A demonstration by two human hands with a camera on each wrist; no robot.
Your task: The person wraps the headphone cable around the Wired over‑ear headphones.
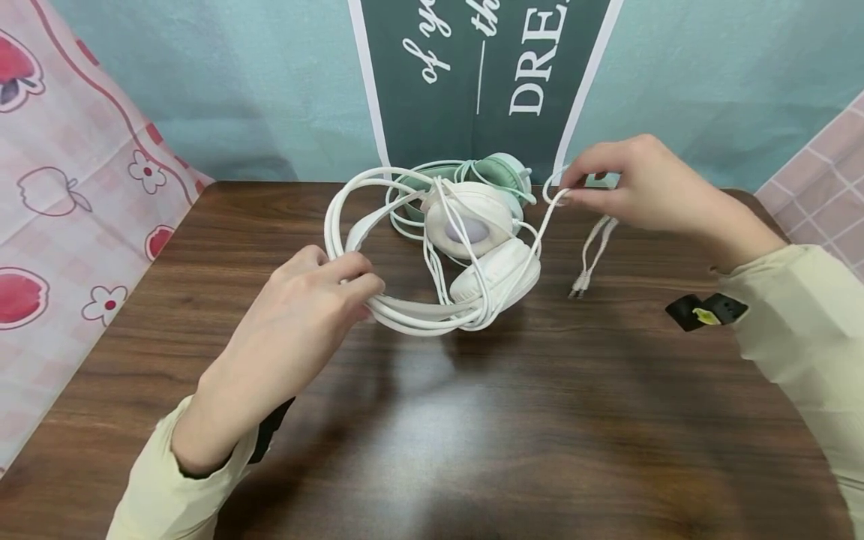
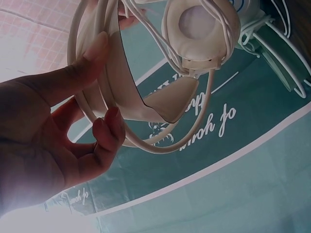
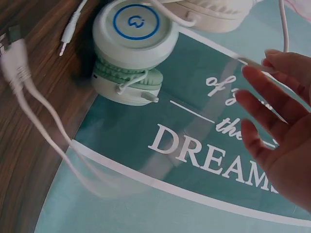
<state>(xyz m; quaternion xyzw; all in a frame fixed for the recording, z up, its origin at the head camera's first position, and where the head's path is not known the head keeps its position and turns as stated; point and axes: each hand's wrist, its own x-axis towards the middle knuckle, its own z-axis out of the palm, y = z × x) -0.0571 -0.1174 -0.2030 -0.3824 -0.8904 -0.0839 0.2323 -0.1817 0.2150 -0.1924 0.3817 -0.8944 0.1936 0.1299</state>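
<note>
White wired headphones (image 1: pixel 498 276) are held up over the table, their white cable wound loosely around the headband and ear cups. My left hand (image 1: pixel 297 322) grips the headband together with the cable loops; in the left wrist view its thumb (image 2: pixel 97 46) lies across them. At the right, my right hand (image 1: pixel 641 184) pinches a stretch of the cable (image 1: pixel 548 214) between thumb and fingers, drawn out from the ear cups. The cable's split end with its plugs (image 1: pixel 580 285) dangles below that hand; the right wrist view shows this end (image 3: pixel 17 60) blurred.
Behind the white pair, green-and-white headphones (image 1: pixel 502 171) with their own cable rest at the table's back edge. The brown wooden table (image 1: pixel 432 420) meets a teal cloth (image 1: pixel 270 97) with a dark green lettered panel (image 1: pixel 432 127). Pink patterned cloth (image 1: pixel 88 195) borders the left.
</note>
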